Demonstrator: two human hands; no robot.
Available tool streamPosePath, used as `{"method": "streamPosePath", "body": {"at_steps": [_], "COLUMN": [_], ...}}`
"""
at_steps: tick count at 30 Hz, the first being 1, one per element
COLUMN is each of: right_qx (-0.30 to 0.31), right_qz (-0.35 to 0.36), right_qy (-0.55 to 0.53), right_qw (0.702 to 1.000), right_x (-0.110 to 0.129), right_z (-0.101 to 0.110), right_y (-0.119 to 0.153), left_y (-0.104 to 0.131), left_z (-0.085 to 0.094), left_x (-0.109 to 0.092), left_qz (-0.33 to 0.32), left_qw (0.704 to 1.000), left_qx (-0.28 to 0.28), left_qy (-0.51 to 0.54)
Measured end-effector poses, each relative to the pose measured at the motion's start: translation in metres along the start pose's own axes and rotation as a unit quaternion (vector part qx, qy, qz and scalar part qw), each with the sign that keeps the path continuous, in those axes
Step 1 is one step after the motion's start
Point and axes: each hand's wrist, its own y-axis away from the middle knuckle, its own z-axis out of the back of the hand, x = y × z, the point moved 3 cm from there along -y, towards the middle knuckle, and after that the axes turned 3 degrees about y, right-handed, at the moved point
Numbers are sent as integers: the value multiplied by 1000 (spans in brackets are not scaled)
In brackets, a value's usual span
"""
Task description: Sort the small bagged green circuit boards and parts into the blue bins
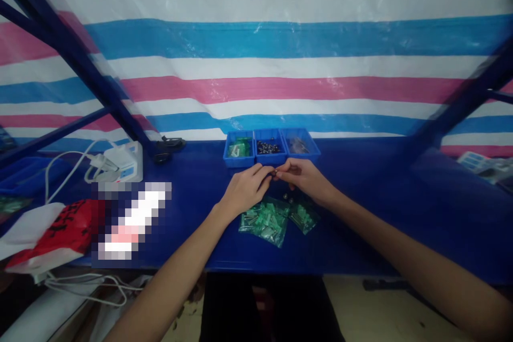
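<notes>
My left hand point(249, 188) and my right hand point(303, 178) meet above the blue table, fingertips pinched together around a small dark piece point(274, 173) too tiny to make out. Just below them lie green-printed clear bags point(269, 220) with small metal and green parts inside, and a separate similar bag point(303, 216) to the right. A few small metal pieces point(286, 196) rest between the bags and my right hand. Behind my hands stand three joined blue bins: the left bin point(239, 162) holds green bags, the middle bin point(271, 159) dark small parts, the right bin point(315, 152) clear bags.
On the left are a white power strip point(134, 163) with cables, black items point(171, 142), a red and white bag point(72, 227) and a pixelated patch. Blue frame bars slant up on both sides. Packaged items point(483, 165) sit at the far right.
</notes>
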Motion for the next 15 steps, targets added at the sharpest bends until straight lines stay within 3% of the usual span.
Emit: {"method": "streamPosePath", "body": {"at_steps": [5,10,15], "right_qx": [-44,-102,-133], "right_qz": [79,182,200], "right_qy": [123,317,430], "right_qw": [988,925,870], "right_x": [2,21,34], "right_z": [5,14,23], "right_y": [-1,-30,-59], "left_y": [-1,-1,-1], "left_z": [1,4,5], "left_x": [1,5,8], "left_qz": [6,14,16], "left_qw": [1000,1000,999], "left_qx": [-7,-13,-13], "left_qy": [-7,-19,-34]}}
